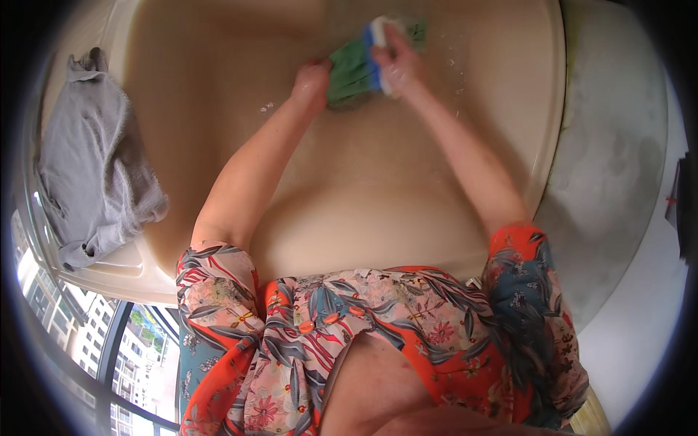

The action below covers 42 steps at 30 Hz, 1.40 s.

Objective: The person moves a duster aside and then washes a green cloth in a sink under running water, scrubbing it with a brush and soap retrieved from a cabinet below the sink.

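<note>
Inside a beige bathtub point(349, 218), my left hand point(312, 84) grips the near left end of a wet green cloth point(350, 71). My right hand point(401, 62) holds a scrubbing brush point(376, 54) with a white back and a blue lower part. The brush is pressed against the cloth, hiding part of it, and another bit of green shows beyond my right fingers. Both hands are slightly blurred. Wet foam glistens on my right hand, and small suds point(267, 107) lie left of my left wrist.
A crumpled grey towel point(101, 163) drapes over the tub's left rim. Beyond the right rim runs a grey stone-like surface point(605, 136) with yellowish staining along the joint. At lower left, a window point(139, 354) shows buildings outside. A dark object point(681, 207) is at the far right.
</note>
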Each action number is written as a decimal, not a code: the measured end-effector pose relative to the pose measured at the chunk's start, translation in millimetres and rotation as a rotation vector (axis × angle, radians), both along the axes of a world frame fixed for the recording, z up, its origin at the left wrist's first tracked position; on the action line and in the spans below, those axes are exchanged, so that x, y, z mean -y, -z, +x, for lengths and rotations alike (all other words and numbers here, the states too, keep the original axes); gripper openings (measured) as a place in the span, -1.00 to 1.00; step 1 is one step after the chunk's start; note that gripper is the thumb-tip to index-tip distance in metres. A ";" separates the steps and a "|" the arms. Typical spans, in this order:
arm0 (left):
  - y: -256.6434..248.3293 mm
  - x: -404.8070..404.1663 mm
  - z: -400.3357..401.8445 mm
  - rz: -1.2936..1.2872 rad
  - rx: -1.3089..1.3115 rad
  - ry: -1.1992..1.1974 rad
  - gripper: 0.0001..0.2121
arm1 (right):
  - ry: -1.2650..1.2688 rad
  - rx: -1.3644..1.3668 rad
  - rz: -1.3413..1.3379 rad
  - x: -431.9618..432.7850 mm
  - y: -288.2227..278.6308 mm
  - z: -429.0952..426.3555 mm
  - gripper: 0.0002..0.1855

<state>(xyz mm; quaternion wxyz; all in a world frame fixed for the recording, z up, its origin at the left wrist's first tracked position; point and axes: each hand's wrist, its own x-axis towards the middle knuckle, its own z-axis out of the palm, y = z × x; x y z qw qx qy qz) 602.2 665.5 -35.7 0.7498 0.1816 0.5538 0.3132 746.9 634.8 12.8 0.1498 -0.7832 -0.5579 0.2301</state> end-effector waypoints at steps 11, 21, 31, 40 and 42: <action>-28.5 -6.8 -24.9 0.047 0.090 0.125 -0.81 | -0.096 0.268 0.001 -12.5 24.1 47.0 -0.39; -34.6 6.5 -39.5 0.277 -0.310 1.424 -0.82 | 0.013 -0.024 0.042 9.9 33.4 64.1 -0.40; 25.3 -23.4 47.3 0.019 -0.039 0.433 -0.75 | -0.062 0.080 -0.212 23.1 37.5 65.5 -0.40; 9.4 11.5 38.1 -0.281 0.502 -0.056 -0.77 | 0.050 -0.339 0.173 31.5 22.1 -13.0 -0.39; -1.7 19.3 37.8 -0.375 0.390 -0.140 -0.74 | 0.243 -0.477 -0.012 20.9 9.3 -25.5 -0.41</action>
